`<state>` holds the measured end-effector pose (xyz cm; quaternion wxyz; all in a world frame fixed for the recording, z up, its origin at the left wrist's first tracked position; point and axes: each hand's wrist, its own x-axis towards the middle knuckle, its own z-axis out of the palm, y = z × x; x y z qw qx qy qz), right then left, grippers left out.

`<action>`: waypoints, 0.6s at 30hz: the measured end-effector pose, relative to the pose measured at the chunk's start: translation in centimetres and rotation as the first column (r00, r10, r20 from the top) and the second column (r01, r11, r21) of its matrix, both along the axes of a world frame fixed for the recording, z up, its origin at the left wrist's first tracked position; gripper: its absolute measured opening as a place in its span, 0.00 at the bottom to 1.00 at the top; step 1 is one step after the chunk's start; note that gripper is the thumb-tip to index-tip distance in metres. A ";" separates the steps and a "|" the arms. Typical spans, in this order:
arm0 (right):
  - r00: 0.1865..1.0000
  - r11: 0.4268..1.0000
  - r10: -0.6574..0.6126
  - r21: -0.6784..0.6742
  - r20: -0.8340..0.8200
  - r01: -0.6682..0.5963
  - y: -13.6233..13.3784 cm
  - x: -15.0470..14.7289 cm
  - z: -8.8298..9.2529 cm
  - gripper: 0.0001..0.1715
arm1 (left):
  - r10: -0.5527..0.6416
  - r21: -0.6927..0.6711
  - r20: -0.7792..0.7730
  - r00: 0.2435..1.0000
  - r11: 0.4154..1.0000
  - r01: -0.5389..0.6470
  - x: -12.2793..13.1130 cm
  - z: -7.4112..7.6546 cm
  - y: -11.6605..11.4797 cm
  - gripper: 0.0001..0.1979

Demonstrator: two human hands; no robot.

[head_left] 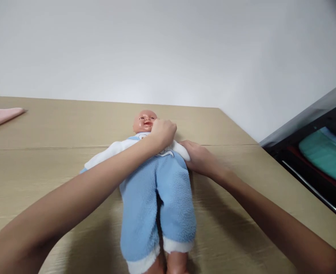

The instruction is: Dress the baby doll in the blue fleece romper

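Note:
A baby doll point(145, 121) lies on its back on the table, head away from me and bare feet toward me. It wears a fleecy outfit point(141, 205) with blue legs, a white top and white cuffs. My left hand point(164, 133) reaches across the doll's chest and is closed at the shoulder on the right, by the neck; its fingertips are hidden, but it appears to pinch the cloth there. My right hand point(198, 156) is closed round the white sleeve point(181, 150) on that same side. The doll's other sleeve point(103, 155) lies stretched out to the left, partly behind my left forearm.
The wooden table point(56, 121) has a seam across it and meets a white wall point(156, 49) at the back. A pink cloth point(2, 117) lies at the far left. Beyond the right edge is a dark case or rack holding folded green cloth point(326, 156).

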<state>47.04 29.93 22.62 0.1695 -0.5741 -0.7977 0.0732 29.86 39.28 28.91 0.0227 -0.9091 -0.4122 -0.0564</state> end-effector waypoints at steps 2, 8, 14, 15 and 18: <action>0.993 0.998 0.021 0.055 0.118 -0.028 -0.8 -0.2 1.0 0.13 | 0.006 0.057 -0.034 0.999 0.998 -0.004 -0.2 0.1 0.0 0.14; 0.944 0.996 -0.069 -0.029 0.322 0.082 -1.8 0.7 3.3 0.12 | 0.021 0.110 -0.121 0.992 0.994 -0.008 -0.5 0.4 -0.4 0.16; 0.902 0.974 -0.055 -0.176 0.427 0.143 0.9 2.9 3.0 0.11 | -0.004 0.115 -0.103 0.995 0.993 0.016 -0.7 0.2 -0.4 0.15; 0.902 0.977 -0.044 -0.168 0.430 0.128 1.2 3.0 2.8 0.12 | -0.012 0.123 -0.091 0.996 0.992 0.023 -1.0 0.1 -0.5 0.14; 0.905 0.990 -0.062 -0.091 0.421 0.110 1.2 3.3 2.0 0.20 | -0.067 0.164 0.081 0.994 0.985 0.053 -2.9 -0.9 -1.4 0.15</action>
